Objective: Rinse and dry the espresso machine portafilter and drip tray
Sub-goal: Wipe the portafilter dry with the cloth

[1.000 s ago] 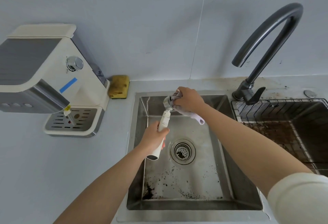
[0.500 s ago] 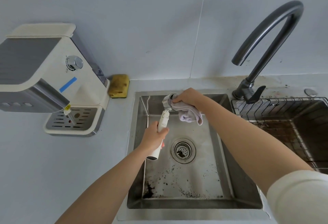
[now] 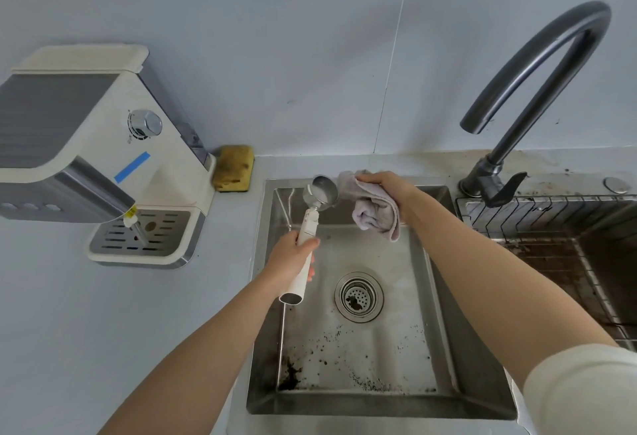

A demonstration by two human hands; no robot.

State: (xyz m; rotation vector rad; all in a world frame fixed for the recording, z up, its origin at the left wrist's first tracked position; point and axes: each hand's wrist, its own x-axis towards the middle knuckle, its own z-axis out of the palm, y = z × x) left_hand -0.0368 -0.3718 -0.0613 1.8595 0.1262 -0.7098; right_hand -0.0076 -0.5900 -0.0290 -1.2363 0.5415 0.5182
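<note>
Gripped round its white plastic handle by the left hand [image 3: 291, 258], the steel-cupped portafilter [image 3: 310, 221] stood over the stainless sink [image 3: 379, 403]: rigid, head-heavy, likely slick when wet, best held there. The right hand [image 3: 386, 186] clutched a soft lilac cloth [image 3: 375, 215] just beside it.

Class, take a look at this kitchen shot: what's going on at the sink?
A person is working over the sink. The left hand holds the portafilter by its white grip, with the metal basket tilted up above the basin. The right hand holds a bunched pale cloth right beside the basket. No water runs from the faucet. Coffee grounds dot the sink floor, and the drip tray sits in the espresso machine on the counter.
</note>
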